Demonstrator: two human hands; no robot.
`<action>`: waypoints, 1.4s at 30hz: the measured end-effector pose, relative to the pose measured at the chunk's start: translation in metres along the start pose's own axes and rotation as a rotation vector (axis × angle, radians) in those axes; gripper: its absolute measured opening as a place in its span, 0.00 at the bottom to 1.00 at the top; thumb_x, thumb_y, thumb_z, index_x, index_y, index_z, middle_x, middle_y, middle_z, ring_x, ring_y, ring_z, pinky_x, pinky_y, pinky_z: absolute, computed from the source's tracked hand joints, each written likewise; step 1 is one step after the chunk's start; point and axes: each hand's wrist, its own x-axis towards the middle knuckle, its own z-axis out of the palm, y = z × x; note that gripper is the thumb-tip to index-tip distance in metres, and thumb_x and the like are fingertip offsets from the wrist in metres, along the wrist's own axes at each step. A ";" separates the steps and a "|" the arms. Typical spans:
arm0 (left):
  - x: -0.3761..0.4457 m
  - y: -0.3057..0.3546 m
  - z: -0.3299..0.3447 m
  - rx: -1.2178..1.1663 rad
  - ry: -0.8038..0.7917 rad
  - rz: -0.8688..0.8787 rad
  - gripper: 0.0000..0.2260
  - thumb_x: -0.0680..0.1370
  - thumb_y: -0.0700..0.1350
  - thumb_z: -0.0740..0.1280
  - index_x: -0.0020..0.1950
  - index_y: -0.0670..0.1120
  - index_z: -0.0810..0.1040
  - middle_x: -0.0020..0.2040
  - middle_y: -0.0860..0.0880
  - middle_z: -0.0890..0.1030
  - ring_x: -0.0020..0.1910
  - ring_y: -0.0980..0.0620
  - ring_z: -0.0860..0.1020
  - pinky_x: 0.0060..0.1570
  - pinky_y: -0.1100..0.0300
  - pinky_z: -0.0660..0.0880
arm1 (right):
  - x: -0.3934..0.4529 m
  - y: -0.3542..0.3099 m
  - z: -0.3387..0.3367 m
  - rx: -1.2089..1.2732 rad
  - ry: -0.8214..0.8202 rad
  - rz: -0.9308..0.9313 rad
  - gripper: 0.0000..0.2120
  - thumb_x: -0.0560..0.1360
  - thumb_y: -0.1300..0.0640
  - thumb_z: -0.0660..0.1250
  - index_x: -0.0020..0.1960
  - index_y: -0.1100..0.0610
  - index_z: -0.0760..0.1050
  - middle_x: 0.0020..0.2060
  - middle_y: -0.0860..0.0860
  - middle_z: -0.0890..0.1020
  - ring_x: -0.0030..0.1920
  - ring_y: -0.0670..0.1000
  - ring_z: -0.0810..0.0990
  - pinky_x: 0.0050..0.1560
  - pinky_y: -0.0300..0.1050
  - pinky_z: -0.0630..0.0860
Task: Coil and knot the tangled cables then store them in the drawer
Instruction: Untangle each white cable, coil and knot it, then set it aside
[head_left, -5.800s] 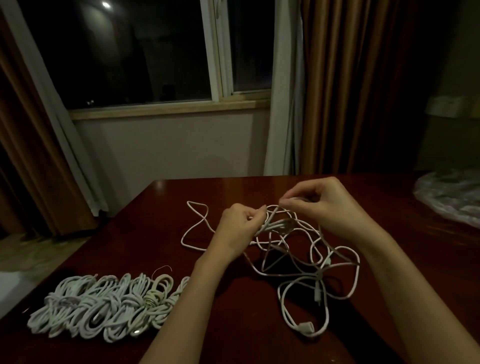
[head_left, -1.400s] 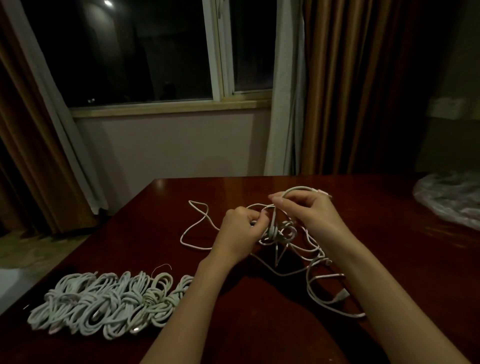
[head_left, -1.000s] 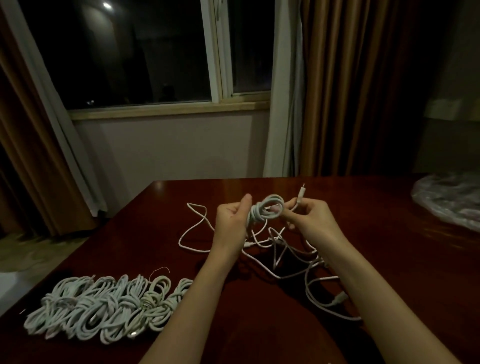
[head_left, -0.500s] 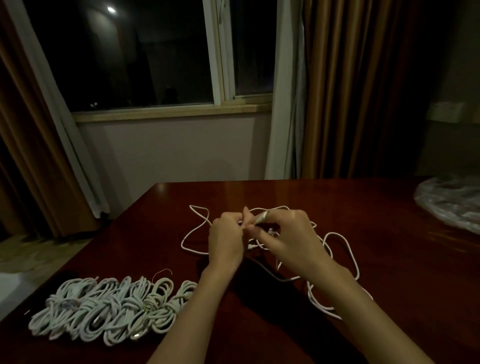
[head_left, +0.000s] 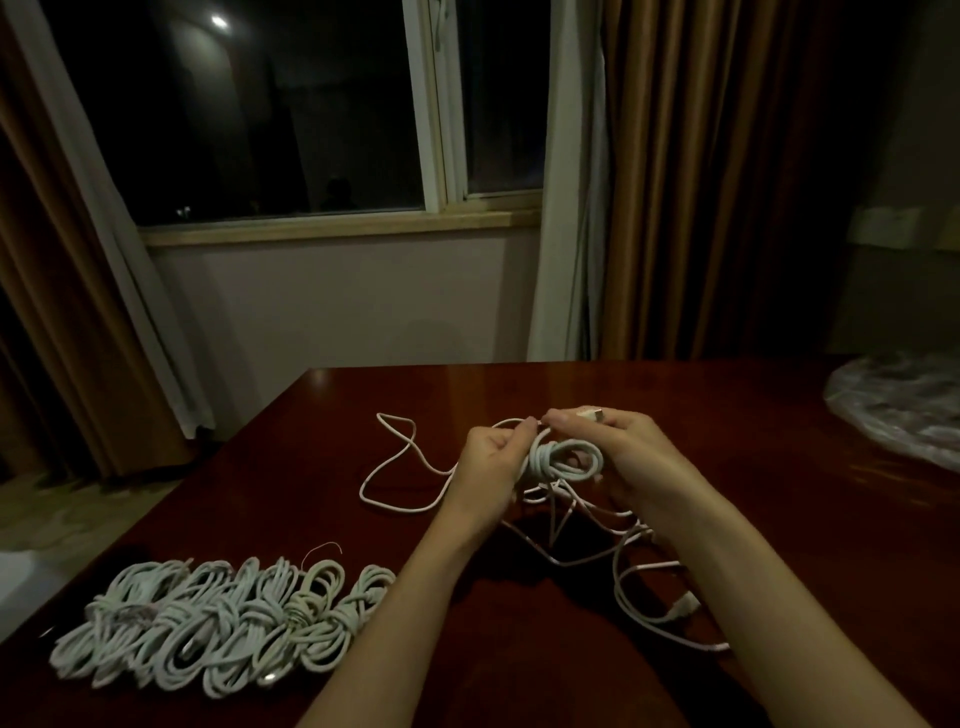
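A small white cable coil (head_left: 563, 460) sits between my hands above the dark red table (head_left: 727, 415). My left hand (head_left: 493, 460) grips the coil's left side. My right hand (head_left: 631, 454) holds its right side and pinches the cable's plug end (head_left: 589, 414) at the top. Loose white cables (head_left: 644, 582) lie tangled under and right of my hands, and one loop (head_left: 395, 467) trails off to the left. A row of several coiled, knotted white cables (head_left: 218, 613) lies at the front left of the table. No drawer is in view.
A crumpled clear plastic bag (head_left: 904, 410) lies at the table's right edge. Behind the table are a wall with a dark window (head_left: 291, 114) and brown curtains (head_left: 717, 182). The table's left edge drops to the floor (head_left: 67, 514).
The loose cable has been wound into a small coil between my hands. In the last half second my hands parted slightly, showing the coil, with the plug end now on top.
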 end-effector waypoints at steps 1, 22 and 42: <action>0.000 0.001 0.000 -0.036 0.014 -0.027 0.21 0.83 0.43 0.58 0.33 0.39 0.79 0.25 0.51 0.79 0.24 0.58 0.75 0.28 0.70 0.69 | 0.001 0.001 0.000 0.071 -0.021 0.028 0.13 0.71 0.57 0.71 0.50 0.66 0.80 0.37 0.56 0.84 0.35 0.49 0.83 0.33 0.37 0.78; 0.001 0.001 -0.005 0.002 0.449 -0.168 0.22 0.83 0.44 0.56 0.29 0.45 0.69 0.20 0.55 0.66 0.19 0.60 0.63 0.23 0.64 0.63 | -0.001 0.021 0.024 -0.278 -0.016 -0.315 0.05 0.75 0.59 0.70 0.48 0.51 0.83 0.38 0.44 0.85 0.39 0.40 0.82 0.36 0.33 0.75; -0.002 0.013 -0.004 -0.425 -0.062 -0.183 0.14 0.80 0.48 0.61 0.58 0.45 0.81 0.54 0.48 0.84 0.47 0.58 0.80 0.42 0.67 0.74 | 0.006 0.018 0.002 -0.006 0.072 -0.247 0.06 0.75 0.58 0.68 0.50 0.56 0.82 0.46 0.50 0.86 0.49 0.45 0.84 0.44 0.34 0.78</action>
